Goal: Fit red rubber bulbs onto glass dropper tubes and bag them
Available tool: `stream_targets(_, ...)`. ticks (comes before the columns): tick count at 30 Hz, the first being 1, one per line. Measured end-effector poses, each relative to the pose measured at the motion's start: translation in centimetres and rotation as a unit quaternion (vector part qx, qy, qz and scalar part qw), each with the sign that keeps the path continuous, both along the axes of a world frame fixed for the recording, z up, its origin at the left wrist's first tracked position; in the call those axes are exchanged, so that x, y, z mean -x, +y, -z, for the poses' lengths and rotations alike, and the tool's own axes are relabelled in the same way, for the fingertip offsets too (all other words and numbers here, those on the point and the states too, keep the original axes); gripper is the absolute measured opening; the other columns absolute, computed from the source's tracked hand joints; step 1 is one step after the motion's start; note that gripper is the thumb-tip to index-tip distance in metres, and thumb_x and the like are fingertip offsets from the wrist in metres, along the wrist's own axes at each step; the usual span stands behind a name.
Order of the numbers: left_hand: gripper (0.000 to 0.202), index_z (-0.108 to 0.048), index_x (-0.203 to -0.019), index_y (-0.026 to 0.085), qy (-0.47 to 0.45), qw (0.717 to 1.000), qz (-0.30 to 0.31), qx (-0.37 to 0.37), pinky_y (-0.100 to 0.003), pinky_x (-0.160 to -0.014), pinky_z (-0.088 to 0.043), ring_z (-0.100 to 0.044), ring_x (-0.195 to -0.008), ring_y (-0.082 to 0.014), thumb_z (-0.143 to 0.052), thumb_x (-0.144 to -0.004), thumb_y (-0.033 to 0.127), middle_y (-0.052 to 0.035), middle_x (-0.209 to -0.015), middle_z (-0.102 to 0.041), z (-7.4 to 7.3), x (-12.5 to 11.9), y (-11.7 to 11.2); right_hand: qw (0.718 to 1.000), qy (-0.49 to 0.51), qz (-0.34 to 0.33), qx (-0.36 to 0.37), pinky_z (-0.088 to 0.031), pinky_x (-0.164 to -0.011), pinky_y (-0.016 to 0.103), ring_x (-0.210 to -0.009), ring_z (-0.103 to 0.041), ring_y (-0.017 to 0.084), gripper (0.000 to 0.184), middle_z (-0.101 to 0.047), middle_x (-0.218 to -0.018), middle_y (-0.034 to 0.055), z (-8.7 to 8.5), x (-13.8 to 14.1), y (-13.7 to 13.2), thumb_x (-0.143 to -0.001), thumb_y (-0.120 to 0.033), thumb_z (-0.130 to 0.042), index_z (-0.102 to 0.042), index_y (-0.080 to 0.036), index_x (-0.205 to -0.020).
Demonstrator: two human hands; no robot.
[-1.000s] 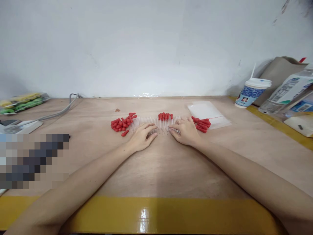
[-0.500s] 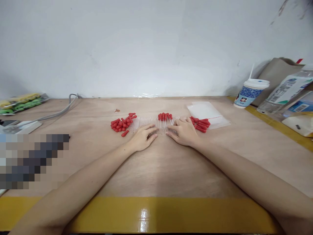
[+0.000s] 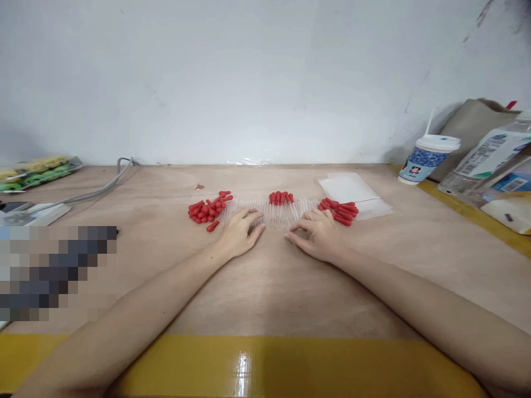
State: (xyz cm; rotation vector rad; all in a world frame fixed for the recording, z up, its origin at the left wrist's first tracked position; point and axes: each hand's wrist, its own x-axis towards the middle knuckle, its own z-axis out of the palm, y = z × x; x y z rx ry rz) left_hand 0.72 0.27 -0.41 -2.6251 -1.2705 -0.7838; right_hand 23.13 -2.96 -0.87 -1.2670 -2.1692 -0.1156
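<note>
A row of thin clear glass dropper tubes (image 3: 276, 220) lies side by side across the table. Several in the middle carry red rubber bulbs (image 3: 281, 197) on their far ends. My left hand (image 3: 238, 231) rests over the left part of the row, fingers spread and thumb apart. At the right part, my right hand (image 3: 317, 235) is curled, with a thin clear tube faintly visible at its fingers; its grip is partly hidden. Loose red bulbs (image 3: 203, 211) are heaped beyond my left hand, and another pile of red bulbs (image 3: 344, 211) lies beside my right hand.
A clear plastic zip bag (image 3: 350, 188) lies behind the right pile. Farther right stand a paper cup (image 3: 427, 160) with a straw and a tilted plastic bottle (image 3: 477, 160). On the left are a grey cable (image 3: 95, 190) and a pack of green and yellow items (image 3: 37, 174).
My right hand has drawn back slightly toward me from the tubes, and its fingers have curled. My left hand stays nearly in place, its fingers a little shifted.
</note>
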Motion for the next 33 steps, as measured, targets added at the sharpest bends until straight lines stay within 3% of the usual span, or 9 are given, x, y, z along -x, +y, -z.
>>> stream_targets(3, 0.027, -0.06, -0.093, 0.011, 0.085, 0.985, -0.142, -0.041, -0.038, -0.077, -0.046, -0.056, -0.091, -0.0266, -0.037, -0.086, 0.023, -0.0142, -0.094, -0.059, -1.6, 1.1, -0.6, 0.995, 0.026, 0.087, 0.047, -0.023, -0.069, 0.031, -0.073, -0.05, 0.017, 0.03, -0.06, -0.069, 0.0016, -0.3, 0.7, 0.0, -0.074, -0.047, -0.058, -0.06, -0.018, -0.066)
stream_targets(6, 0.03, -0.059, -0.095, 0.006, 0.197, 0.947, -0.253, -0.002, -0.04, -0.068, -0.047, -0.058, -0.086, -0.0313, -0.035, -0.084, 0.02, -0.0198, -0.094, -0.059, -3.2, 2.9, -0.7, 0.987, 0.02, 0.122, 0.102, -0.023, -0.07, 0.033, -0.07, -0.051, 0.017, 0.029, -0.061, -0.066, 0.0007, -0.8, 1.3, -0.1, -0.074, -0.045, -0.057, -0.057, -0.018, -0.061)
stream_targets(11, 0.027, -0.064, -0.082, 0.007, 0.279, 0.905, -0.287, 0.141, -0.039, -0.066, -0.047, -0.061, -0.08, -0.0314, -0.041, -0.08, 0.019, -0.0204, -0.086, -0.064, -4.3, 4.6, -0.1, 0.971, -0.029, 0.146, 0.186, -0.026, -0.069, 0.034, -0.072, -0.055, 0.021, 0.023, -0.063, -0.068, 0.0026, -1.9, 1.5, -0.6, -0.075, -0.04, -0.055, -0.06, -0.02, -0.063)
stream_targets(17, 0.027, -0.064, -0.082, 0.007, 0.285, 0.901, -0.297, 0.133, -0.036, -0.062, -0.046, -0.062, -0.079, -0.0313, -0.038, -0.075, 0.006, -0.0198, -0.082, -0.064, -4.9, 3.8, -1.0, 0.959, -0.125, 0.135, 0.215, -0.03, -0.064, 0.035, -0.073, -0.056, 0.025, 0.022, -0.063, -0.07, 0.009, -2.8, 0.8, -0.6, -0.08, -0.029, -0.047, -0.056, -0.018, -0.063)
stream_targets(20, 0.02, -0.059, -0.085, 0.007, 0.21, 0.945, -0.235, 0.084, -0.035, -0.059, -0.045, -0.061, -0.073, -0.029, -0.04, -0.079, 0.012, -0.0175, -0.08, -0.063, -4.8, 2.9, -1.5, 0.971, -0.081, 0.11, 0.195, -0.032, -0.059, 0.031, -0.07, -0.056, 0.023, 0.018, -0.063, -0.078, 0.0113, -3.0, 0.6, -0.4, -0.083, -0.027, -0.043, -0.053, -0.016, -0.072)
stream_targets(23, 0.017, -0.056, -0.082, 0.013, 0.036, 0.993, -0.076, 0.082, -0.03, -0.059, -0.045, -0.059, -0.068, -0.0205, -0.048, -0.083, 0.029, -0.0082, -0.076, -0.063, -3.7, 1.1, -1.6, 0.99, 0.017, 0.044, 0.136, -0.034, -0.059, 0.029, -0.069, -0.055, 0.019, 0.013, -0.063, -0.081, 0.0084, -2.6, 0.6, 0.0, -0.087, -0.024, -0.04, -0.05, -0.016, -0.086)
stream_targets(27, 0.019, -0.058, -0.095, 0.016, -0.146, 0.985, 0.044, 0.078, -0.025, -0.062, -0.047, -0.057, -0.072, -0.0143, -0.05, -0.084, 0.029, -0.0041, -0.083, -0.062, -1.3, -1.0, -1.4, 0.998, 0.003, -0.057, -0.007, -0.035, -0.073, 0.032, -0.082, -0.055, 0.02, 0.017, -0.061, -0.09, 0.0078, -0.8, 0.3, 0.7, -0.089, -0.024, -0.039, -0.053, -0.017, -0.096)
stream_targets(33, 0.018, -0.063, -0.092, 0.016, -0.186, 0.975, 0.056, 0.105, -0.026, -0.065, -0.047, -0.057, -0.075, -0.0144, -0.051, -0.084, 0.026, -0.0054, -0.087, -0.061, 0.1, -1.5, -1.0, 0.996, 0.024, -0.081, -0.036, -0.034, -0.068, 0.031, -0.078, -0.054, 0.017, 0.021, -0.059, -0.087, 0.0065, 0.7, 0.1, 1.0, -0.091, -0.025, -0.037, -0.056, -0.018, -0.098)
